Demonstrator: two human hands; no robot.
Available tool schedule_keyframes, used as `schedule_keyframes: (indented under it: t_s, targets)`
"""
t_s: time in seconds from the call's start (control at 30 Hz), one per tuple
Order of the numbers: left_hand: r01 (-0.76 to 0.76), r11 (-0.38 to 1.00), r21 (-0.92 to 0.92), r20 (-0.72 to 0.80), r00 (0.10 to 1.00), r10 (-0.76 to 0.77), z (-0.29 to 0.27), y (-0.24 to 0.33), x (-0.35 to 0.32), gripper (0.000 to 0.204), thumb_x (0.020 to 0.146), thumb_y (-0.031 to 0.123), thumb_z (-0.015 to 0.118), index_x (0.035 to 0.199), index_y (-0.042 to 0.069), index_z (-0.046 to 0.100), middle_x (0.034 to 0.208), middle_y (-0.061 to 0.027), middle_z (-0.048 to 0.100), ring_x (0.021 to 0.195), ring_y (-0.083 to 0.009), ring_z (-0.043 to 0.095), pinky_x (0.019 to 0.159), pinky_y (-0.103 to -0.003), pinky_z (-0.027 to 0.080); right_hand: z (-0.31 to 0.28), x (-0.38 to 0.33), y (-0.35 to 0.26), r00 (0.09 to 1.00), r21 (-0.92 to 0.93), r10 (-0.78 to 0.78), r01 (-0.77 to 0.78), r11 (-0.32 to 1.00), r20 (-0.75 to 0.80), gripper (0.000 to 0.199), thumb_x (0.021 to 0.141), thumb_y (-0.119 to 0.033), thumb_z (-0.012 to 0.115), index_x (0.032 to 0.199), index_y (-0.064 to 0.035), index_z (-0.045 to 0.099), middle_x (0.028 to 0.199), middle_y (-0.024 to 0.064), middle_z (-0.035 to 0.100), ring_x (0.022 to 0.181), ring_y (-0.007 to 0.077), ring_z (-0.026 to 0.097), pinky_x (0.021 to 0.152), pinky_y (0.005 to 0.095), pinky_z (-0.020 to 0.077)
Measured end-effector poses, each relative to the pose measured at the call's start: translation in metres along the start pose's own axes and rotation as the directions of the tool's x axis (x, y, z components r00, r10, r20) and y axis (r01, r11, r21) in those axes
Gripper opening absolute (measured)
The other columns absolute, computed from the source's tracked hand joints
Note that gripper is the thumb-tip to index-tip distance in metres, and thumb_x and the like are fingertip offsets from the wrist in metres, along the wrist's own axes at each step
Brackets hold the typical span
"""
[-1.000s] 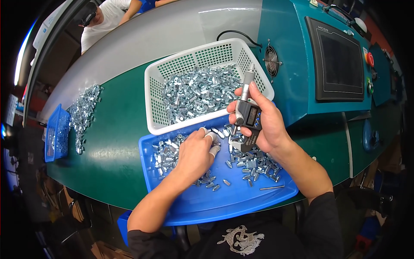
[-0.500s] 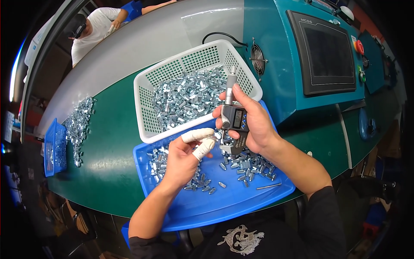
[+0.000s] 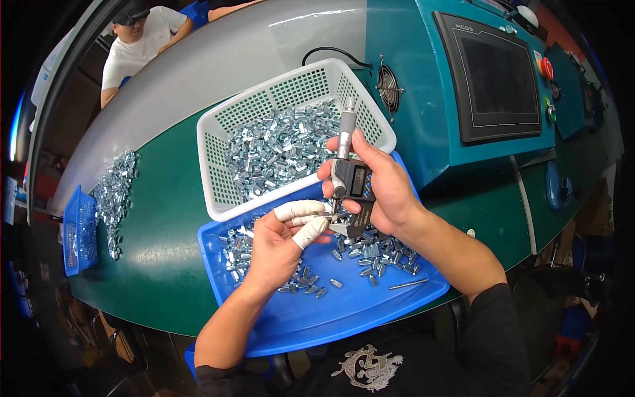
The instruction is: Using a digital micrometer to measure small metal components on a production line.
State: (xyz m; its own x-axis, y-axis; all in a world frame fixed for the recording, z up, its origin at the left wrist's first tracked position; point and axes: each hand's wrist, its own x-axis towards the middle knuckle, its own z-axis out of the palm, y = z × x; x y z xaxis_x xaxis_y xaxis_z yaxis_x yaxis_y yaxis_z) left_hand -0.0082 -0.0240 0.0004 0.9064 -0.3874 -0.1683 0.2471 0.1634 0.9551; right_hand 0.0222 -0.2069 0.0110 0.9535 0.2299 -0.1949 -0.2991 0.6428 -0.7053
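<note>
My right hand [image 3: 390,192] is wrapped round a digital micrometer [image 3: 346,173], held upright with its thimble at the top and a small display facing me. White coverings sheathe the thumb and forefinger of my left hand [image 3: 272,248]. These fingers pinch a small shiny metal piece [image 3: 333,216] at the gap of the micrometer's frame; whether both measuring faces touch it I cannot tell. Beneath both hands, a blue tray [image 3: 291,324] holds many loose silvery hex-shaped pieces [image 3: 377,251] and a thin metal rod [image 3: 409,284].
A white perforated basket [image 3: 210,155] full of similar pieces rests against the tray's far side. At left lie a heap of pieces [image 3: 118,198] and a small blue basket [image 3: 71,231]. A teal machine [image 3: 423,119] with a screen stands right. Another person [image 3: 135,56] sits beyond the table.
My left hand has brought the metal piece rightward into the micrometer's gap. The whole view has shifted slightly left. The other person has raised their head and moved an arm.
</note>
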Motion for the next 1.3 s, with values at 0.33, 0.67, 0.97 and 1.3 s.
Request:
schedule_keyframes:
  t_s: [0.33, 0.67, 0.97, 1.3]
  targets:
    - [-0.024, 1.000, 0.013, 0.005, 1.000, 0.023, 0.000, -0.001, 0.001, 0.022, 0.086, 0.004, 0.063, 0.107, -0.001, 0.061, 0.101, -0.0106, 0.067, 0.091, -0.0177, 0.065, 0.073, -0.032, 0.058, 0.003, 0.000, -0.002, 0.999, -0.063, 0.001, -0.003, 0.998, -0.037, 0.036, 0.097, -0.045, 0.042, 0.100, -0.0097, 0.049, 0.085, 0.0114, 0.063, 0.068, 0.0144, 0.064, 0.038, 0.0200, 0.0404]
    - [-0.004, 0.999, 0.036, 0.001, 1.000, 0.004, 0.000, 0.000, 0.001, 0.022, 0.086, 0.004, 0.064, 0.107, 0.000, 0.061, 0.100, -0.0105, 0.067, 0.090, -0.0175, 0.065, 0.073, -0.031, 0.057, 0.003, -0.001, -0.004, 0.998, 0.010, 0.042, -0.041, 0.999, -0.042, 0.037, 0.096, -0.047, 0.042, 0.101, -0.0104, 0.049, 0.084, 0.0115, 0.063, 0.068, 0.0142, 0.064, 0.038, 0.0197, 0.0395]
    - [-0.010, 0.990, 0.140, 0.014, 1.000, 0.009, -0.008, -0.004, 0.003, 0.024, 0.083, 0.000, 0.067, 0.106, -0.003, 0.060, 0.092, -0.0070, 0.065, 0.082, -0.0131, 0.064, 0.074, -0.025, 0.053, 0.003, -0.003, -0.003, 1.000, -0.111, 0.009, -0.009, 0.994, -0.005, 0.039, 0.098, -0.044, 0.040, 0.108, -0.0083, 0.050, 0.084, 0.0103, 0.064, 0.066, 0.0121, 0.064, 0.038, 0.0192, 0.0396]
    - [-0.245, 0.937, 0.249, -0.186, 0.938, 0.294, -0.003, 0.012, 0.016, 0.037, 0.086, 0.003, 0.062, 0.121, -0.002, 0.053, 0.099, -0.0111, 0.065, 0.076, -0.0126, 0.062, 0.066, -0.024, 0.053, -0.002, -0.003, -0.007, 0.998, -0.044, -0.048, 0.047, 0.998, -0.032, 0.041, 0.098, -0.043, 0.038, 0.111, -0.0059, 0.048, 0.086, 0.0102, 0.062, 0.069, 0.0140, 0.063, 0.039, 0.0200, 0.0409]
